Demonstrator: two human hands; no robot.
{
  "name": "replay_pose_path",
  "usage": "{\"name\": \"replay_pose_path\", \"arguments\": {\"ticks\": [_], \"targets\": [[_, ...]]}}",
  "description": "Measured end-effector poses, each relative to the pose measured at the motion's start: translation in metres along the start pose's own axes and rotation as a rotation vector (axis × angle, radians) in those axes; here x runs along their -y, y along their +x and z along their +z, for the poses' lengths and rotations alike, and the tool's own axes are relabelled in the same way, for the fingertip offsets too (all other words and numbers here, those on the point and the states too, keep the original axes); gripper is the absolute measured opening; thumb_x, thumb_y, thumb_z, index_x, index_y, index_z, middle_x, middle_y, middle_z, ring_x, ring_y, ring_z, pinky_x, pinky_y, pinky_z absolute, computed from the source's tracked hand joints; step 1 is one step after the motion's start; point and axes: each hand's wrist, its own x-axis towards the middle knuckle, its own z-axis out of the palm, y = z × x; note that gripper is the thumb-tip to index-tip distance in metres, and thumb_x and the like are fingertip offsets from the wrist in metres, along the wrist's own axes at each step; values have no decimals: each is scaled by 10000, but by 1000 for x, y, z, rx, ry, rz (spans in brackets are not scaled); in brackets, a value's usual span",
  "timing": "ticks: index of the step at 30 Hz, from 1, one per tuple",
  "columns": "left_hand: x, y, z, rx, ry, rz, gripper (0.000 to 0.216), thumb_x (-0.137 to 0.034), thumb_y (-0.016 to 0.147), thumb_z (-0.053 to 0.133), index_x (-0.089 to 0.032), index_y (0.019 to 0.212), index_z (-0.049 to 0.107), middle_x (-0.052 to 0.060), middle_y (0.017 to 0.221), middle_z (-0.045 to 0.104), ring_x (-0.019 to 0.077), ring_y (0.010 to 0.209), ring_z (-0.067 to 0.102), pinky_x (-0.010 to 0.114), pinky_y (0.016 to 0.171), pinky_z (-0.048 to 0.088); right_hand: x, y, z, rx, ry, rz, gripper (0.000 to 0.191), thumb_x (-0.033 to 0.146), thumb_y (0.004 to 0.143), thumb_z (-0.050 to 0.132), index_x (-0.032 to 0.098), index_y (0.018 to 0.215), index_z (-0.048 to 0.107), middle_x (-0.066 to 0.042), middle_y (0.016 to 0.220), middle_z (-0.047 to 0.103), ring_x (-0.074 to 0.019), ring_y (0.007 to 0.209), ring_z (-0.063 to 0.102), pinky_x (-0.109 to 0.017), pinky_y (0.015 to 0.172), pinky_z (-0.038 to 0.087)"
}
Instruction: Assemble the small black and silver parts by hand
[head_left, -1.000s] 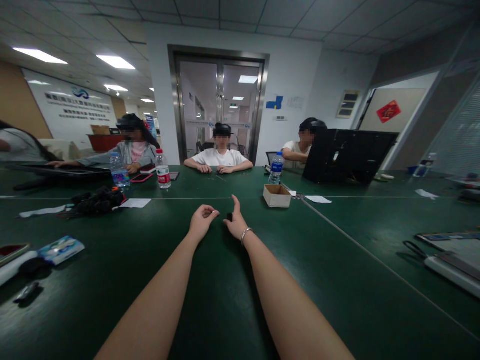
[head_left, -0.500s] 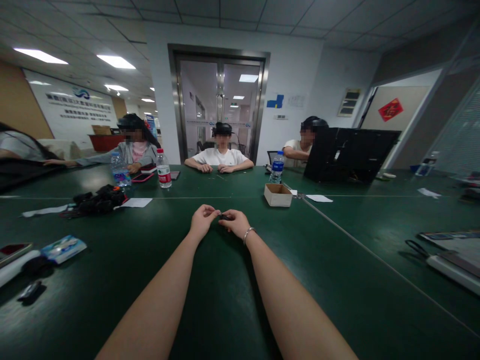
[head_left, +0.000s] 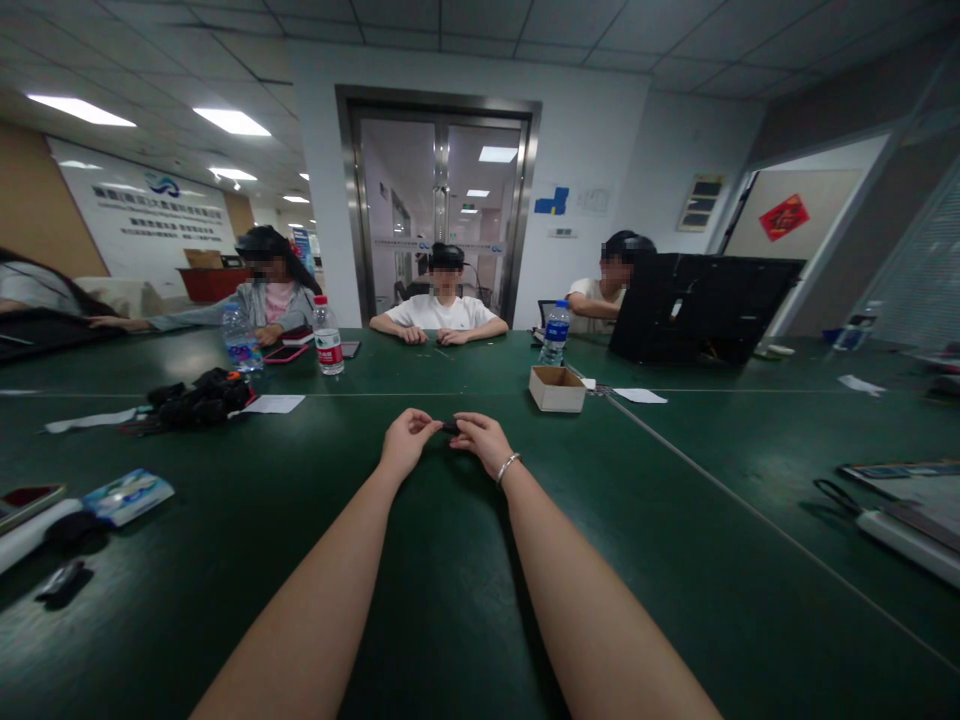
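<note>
Both my arms reach out over the dark green table (head_left: 450, 600). My left hand (head_left: 406, 441) and my right hand (head_left: 484, 439) meet at the fingertips, pinched from either side on a small black object (head_left: 450, 427) just above the table top. A thin bracelet sits on my right wrist. What the small black object is I cannot make out.
A small cardboard box (head_left: 556, 388) stands beyond my right hand, with a water bottle (head_left: 553, 335) behind it. Black gear (head_left: 196, 399), paper and two bottles lie at the left. Three people sit across the table. A black monitor (head_left: 701, 307) stands at the right; scissors (head_left: 840, 495) lie at the far right.
My right hand was open with a finger raised beside the black object a second ago. It has since closed on it, and both hands now pinch it together.
</note>
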Motion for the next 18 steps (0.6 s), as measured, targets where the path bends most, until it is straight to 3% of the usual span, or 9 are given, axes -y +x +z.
{"name": "replay_pose_path", "arguments": {"ticks": [7,18], "targets": [[9,5,-3,40,-40,19,292,-372,638,670,-154,830,637,76,838,680,188,813,627,320,797,459,-1,0,-2,10,79,-1,117,134,730,641,128,846,632,-38,719,647,-118,563,635,-300,666,586],[11,7,-6,74,32,-63,402,-525,671,609,-139,774,650,75,698,680,160,630,594,266,611,425,-4,1,-6,90,92,-44,239,134,664,686,148,902,662,-44,836,683,-119,688,652,-273,712,554]]}}
